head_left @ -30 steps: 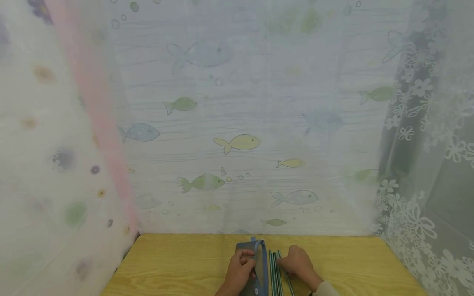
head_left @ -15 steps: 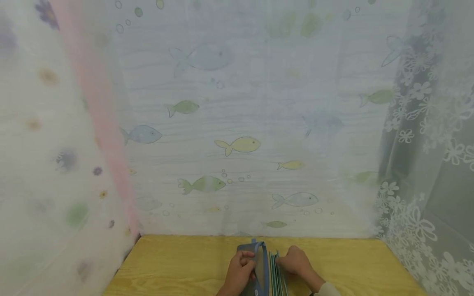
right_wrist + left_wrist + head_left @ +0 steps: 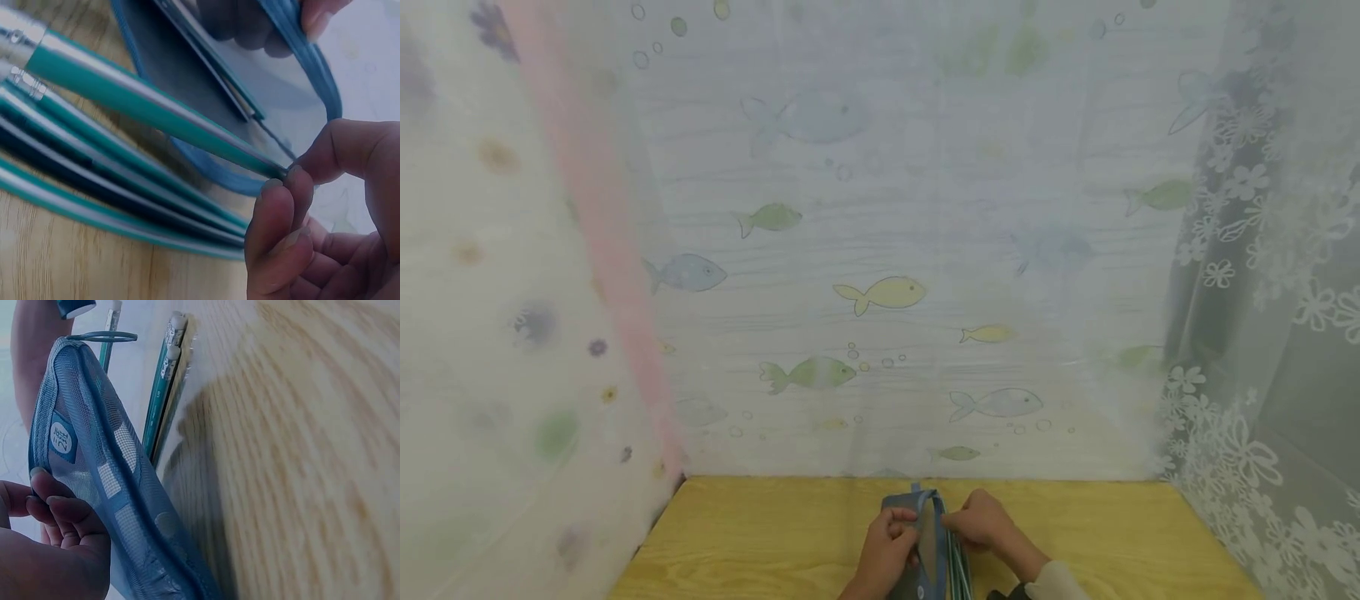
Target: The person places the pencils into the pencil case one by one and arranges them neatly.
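Observation:
A blue mesh pencil pouch [image 3: 942,546] lies on the table with its zipped mouth spread open. My left hand [image 3: 887,546] pinches the pouch's left edge, also seen in the left wrist view on the pouch rim [image 3: 40,434]. Right of it, my right hand [image 3: 988,525] pinches a green pencil [image 3: 156,112] near one end, that end at the pouch's opening. Several more green and dark pencils [image 3: 112,156] lie beside the pouch under the held one. Inside the pouch, a slim green-and-silver item [image 3: 206,62] shows; its kind is unclear.
The wood-grain table [image 3: 760,533] extends to both sides of the hands. A fish-patterned curtain [image 3: 880,208] hangs behind it, with flowered sheets [image 3: 550,375] at left and right [image 3: 1247,458]. A dark band [image 3: 1011,593] is at the right wrist.
My right hand has moved left from the pencils to the pouch's right edge, bringing a pencil along. My left hand has stayed on the pouch.

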The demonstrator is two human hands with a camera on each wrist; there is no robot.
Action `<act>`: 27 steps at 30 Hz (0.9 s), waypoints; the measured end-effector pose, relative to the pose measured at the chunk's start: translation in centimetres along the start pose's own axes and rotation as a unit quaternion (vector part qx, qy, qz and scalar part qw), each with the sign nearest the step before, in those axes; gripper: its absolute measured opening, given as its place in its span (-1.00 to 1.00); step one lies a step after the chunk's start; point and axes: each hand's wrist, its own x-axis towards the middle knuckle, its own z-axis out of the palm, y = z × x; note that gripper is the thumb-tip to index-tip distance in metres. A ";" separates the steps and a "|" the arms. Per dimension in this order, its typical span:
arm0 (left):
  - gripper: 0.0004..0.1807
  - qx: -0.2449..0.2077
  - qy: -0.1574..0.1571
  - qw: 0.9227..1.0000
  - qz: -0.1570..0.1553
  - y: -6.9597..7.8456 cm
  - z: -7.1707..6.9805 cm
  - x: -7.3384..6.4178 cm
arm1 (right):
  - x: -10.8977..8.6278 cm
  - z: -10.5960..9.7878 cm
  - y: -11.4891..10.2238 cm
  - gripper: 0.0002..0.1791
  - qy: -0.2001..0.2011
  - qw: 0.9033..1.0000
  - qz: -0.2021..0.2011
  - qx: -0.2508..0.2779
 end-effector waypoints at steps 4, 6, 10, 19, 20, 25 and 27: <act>-0.68 -0.004 -0.001 1.000 0.004 -0.1 0.1 -0.1 | -0.2 0.1 -0.5 -0.56 -0.018 1.000 -0.018 0.016; -0.68 -0.005 -0.002 1.000 0.008 -0.1 0.1 -0.1 | -0.3 0.1 -0.7 -0.56 -0.028 0.999 -0.022 0.028; -0.69 -0.005 -0.001 1.000 0.010 -0.1 0.1 -0.1 | -0.1 0.3 -0.9 -0.54 -0.041 0.998 -0.017 0.041; -0.69 -0.001 0.001 1.000 -0.008 -0.2 0.1 -0.1 | 0.3 1.0 -0.9 -0.53 -0.046 0.998 0.007 0.041; -0.69 -0.001 0.001 1.000 -0.009 -0.3 0.1 0.0 | 0.4 1.0 -1.0 -0.53 -0.046 0.998 0.007 0.045; -0.69 0.002 -0.002 1.000 -0.015 -0.2 0.2 0.1 | 0.9 1.3 -1.0 -0.57 -0.045 0.997 0.014 0.062; -0.69 0.002 -0.003 1.000 -0.018 0.0 0.2 0.1 | 1.1 1.4 -1.0 -0.60 -0.048 0.996 0.025 0.071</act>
